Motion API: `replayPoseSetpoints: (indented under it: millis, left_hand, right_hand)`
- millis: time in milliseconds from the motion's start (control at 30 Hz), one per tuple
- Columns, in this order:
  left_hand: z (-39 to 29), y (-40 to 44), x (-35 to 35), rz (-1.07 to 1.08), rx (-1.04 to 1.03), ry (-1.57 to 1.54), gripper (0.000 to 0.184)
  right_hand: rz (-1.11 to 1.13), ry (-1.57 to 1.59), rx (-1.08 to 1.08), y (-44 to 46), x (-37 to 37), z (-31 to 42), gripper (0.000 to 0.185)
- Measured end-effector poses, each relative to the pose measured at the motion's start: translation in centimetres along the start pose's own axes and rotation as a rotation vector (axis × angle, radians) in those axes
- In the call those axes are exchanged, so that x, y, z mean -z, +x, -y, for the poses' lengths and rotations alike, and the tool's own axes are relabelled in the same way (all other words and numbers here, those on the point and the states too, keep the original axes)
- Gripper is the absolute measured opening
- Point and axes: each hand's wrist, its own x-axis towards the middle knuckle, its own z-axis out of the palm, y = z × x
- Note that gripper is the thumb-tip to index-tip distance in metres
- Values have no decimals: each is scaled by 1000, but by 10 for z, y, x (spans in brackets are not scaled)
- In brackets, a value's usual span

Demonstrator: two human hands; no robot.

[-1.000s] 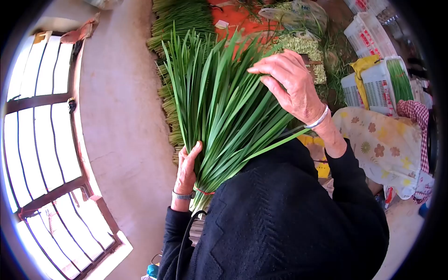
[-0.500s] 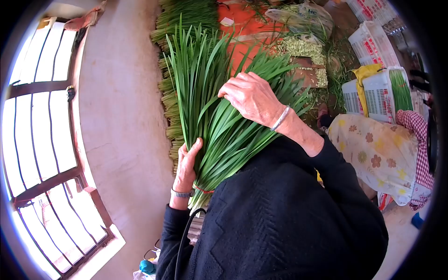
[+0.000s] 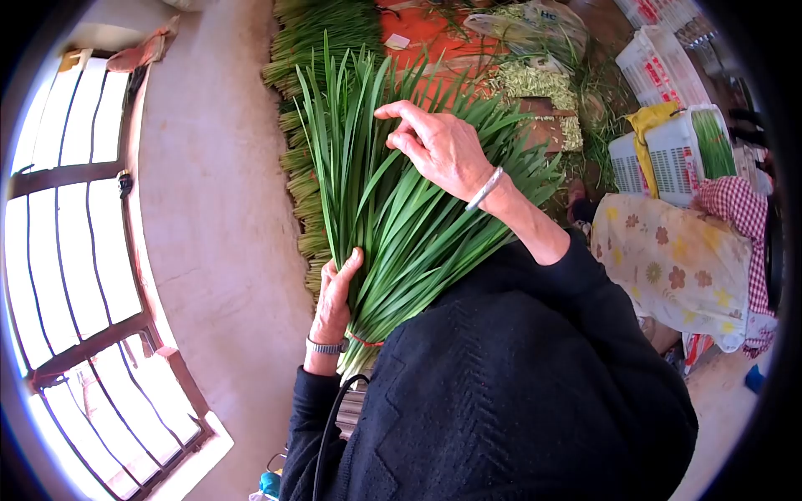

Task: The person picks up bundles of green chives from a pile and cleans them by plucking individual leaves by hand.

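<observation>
A large bunch of garlic chives (image 3: 418, 238) lies fanned out against my front, green leaves spread upward and pale stems low. A red tie (image 3: 364, 341) circles it near the stem end. My left hand (image 3: 336, 292) grips its lower left side, thumb on top and the other fingers hidden behind. Over the upper leaves is my right hand (image 3: 441, 150), with the index finger stretched out to the left and the other fingers bent. Nothing shows in it; whether it touches the leaves I cannot tell.
More chive bunches (image 3: 322, 50) are stacked along the wall (image 3: 217, 192). Beyond lie an orange sheet (image 3: 426, 37), chopped pale trimmings (image 3: 535, 82) and a plastic bag (image 3: 551, 29). To the right are white crates (image 3: 668, 71) and a flowered cloth (image 3: 668, 267). A barred window (image 3: 71, 267) is left.
My right hand has moved slightly up and left, and its index finger has straightened out. The leaves on the right spread a little wider. My left hand keeps its hold.
</observation>
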Motion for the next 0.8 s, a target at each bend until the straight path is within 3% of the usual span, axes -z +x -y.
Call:
replayPoseSetpoints:
  millis: [233, 800]
  left_hand:
    - [-1, 2, -3, 55, 8, 10, 36]
    - [1, -2, -2, 7, -23, 21, 35]
  right_hand:
    - [142, -26, -34, 7, 8, -1, 22]
    - [137, -99, 39, 1, 9, 5, 14]
